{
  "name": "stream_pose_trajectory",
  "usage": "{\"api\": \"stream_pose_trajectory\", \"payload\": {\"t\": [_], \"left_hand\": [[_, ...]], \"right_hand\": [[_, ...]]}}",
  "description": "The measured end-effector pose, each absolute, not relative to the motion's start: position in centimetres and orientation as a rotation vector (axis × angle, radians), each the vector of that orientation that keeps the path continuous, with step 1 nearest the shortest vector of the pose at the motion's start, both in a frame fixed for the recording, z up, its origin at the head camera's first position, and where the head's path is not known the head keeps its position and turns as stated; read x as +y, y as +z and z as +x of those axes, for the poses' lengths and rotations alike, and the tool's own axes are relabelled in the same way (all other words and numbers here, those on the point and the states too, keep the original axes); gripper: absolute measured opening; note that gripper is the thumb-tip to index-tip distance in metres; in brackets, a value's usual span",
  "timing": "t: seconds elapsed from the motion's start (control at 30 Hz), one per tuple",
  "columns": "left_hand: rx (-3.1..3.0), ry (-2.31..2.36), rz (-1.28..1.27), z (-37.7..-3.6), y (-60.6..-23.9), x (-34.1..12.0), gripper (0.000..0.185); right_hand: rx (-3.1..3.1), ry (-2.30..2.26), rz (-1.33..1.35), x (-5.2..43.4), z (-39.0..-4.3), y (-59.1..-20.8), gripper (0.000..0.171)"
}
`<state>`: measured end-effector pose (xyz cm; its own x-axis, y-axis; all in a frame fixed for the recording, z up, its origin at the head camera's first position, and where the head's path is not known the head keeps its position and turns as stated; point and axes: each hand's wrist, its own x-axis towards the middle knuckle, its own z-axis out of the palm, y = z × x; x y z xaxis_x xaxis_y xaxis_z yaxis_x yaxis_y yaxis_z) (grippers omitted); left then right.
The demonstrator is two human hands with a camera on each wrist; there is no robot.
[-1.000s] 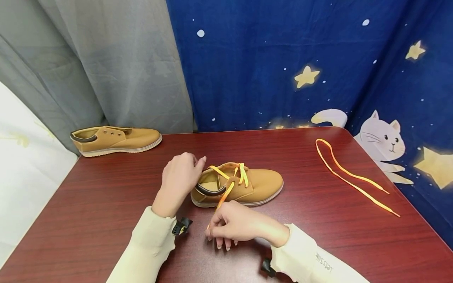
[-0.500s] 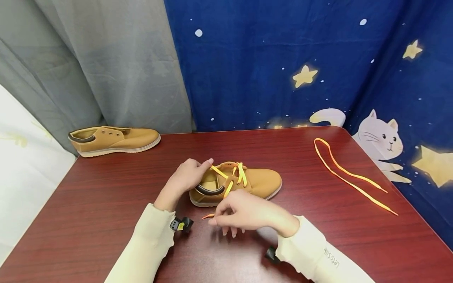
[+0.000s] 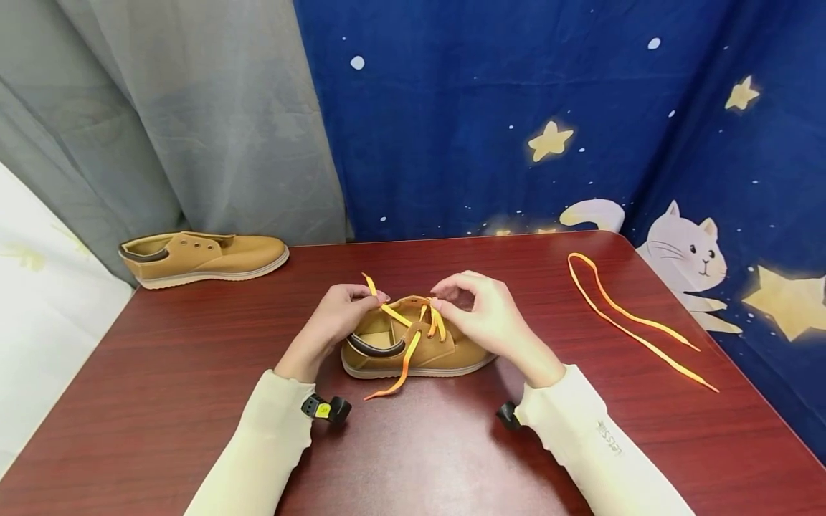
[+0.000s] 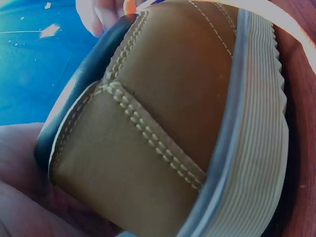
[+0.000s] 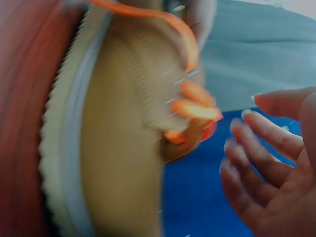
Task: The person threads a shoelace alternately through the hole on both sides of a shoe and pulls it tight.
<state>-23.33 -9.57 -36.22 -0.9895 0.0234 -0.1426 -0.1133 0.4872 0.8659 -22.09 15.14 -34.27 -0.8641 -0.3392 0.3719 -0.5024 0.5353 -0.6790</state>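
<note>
A tan shoe (image 3: pixel 445 355) lies in the middle of the table with its toe to the right, threaded with a yellow-orange shoelace (image 3: pixel 413 351). At the shoe's collar my left hand (image 3: pixel 338 312) pinches one lace end between thumb and fingers, its tip sticking up past them. The other lace end hangs over the near side onto the table. My right hand (image 3: pixel 487 312) hovers by the crossed laces. Its relaxed, slightly bent fingers hold nothing, as the right wrist view shows my right hand (image 5: pixel 266 168) apart from the lace. The shoe's heel (image 4: pixel 113 153) fills the left wrist view.
A second tan shoe (image 3: pixel 206 261) without a lace stands at the back left of the dark red table (image 3: pixel 426 459). One loose yellow-orange shoelace (image 3: pixel 635 333) lies looped at the right. Grey and blue starred curtains (image 3: pixel 452 143) hang behind the table edge.
My right hand has let go of the near lace end and moved up and right to the crossed laces. My left hand has taken hold of the far lace end.
</note>
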Motion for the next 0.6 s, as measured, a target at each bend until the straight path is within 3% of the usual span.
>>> {"api": "stream_pose_trajectory", "payload": {"t": [0.17, 0.4, 0.6], "left_hand": [[2.539, 1.692, -0.073, -23.3, -36.2, -9.5, 0.030], [2.303, 2.012, 0.049, -23.2, -35.8, -9.3, 0.042], [2.288, 2.098, 0.134, -22.7, -34.7, -8.5, 0.035]], "right_hand": [[-2.600, 1.212, 0.793, 15.0, -23.3, -36.1, 0.027], [-2.612, 1.201, 0.849, 14.4, -23.6, -36.9, 0.021], [-2.662, 1.228, 0.725, 14.1, -23.6, -36.9, 0.017]]}}
